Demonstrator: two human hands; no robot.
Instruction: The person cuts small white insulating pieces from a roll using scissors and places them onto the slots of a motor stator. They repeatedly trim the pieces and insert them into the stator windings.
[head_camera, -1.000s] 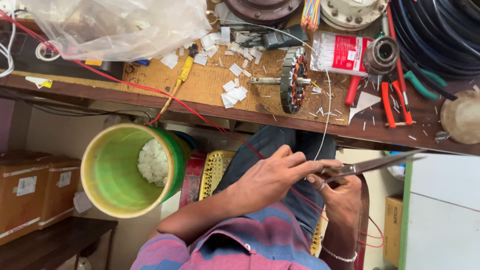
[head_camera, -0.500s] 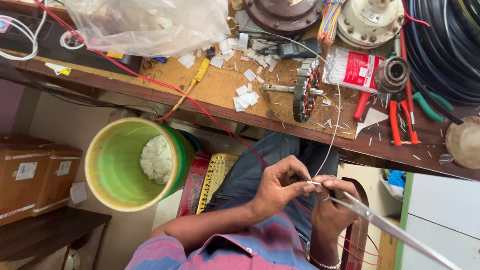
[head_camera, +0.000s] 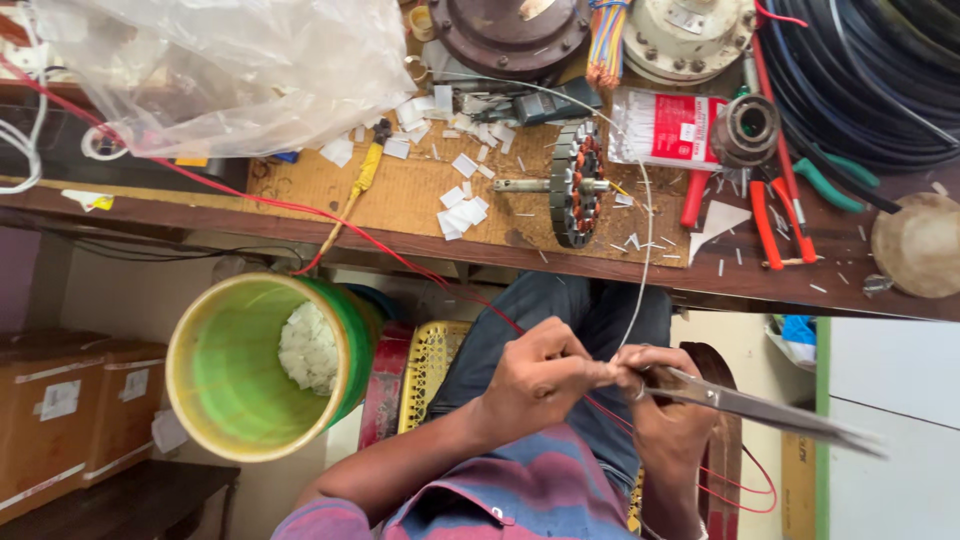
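Observation:
My left hand (head_camera: 540, 375) pinches the end of a thin white wire (head_camera: 640, 270) above my lap. The wire runs up to a wound motor stator (head_camera: 575, 185) lying on its shaft on the wooden bench (head_camera: 400, 195). My right hand (head_camera: 660, 405) touches the left one at the fingertips and grips a pair of scissors (head_camera: 760, 408). Its long blades point right and are blurred. A thin red wire (head_camera: 330, 215) crosses the bench and passes under my hands.
A green bucket (head_camera: 255, 365) with white scraps stands at the lower left. Paper snippets (head_camera: 460, 210), a yellow screwdriver (head_camera: 362, 175), red pliers (head_camera: 775, 215), a plastic bag (head_camera: 230, 70), motor parts (head_camera: 510, 30) and black cable coils (head_camera: 870, 80) crowd the bench. Cardboard boxes (head_camera: 70, 410) sit far left.
The scissors have swung from pointing up-right to pointing right and slightly down. Both hands have come closer together at the wire's end.

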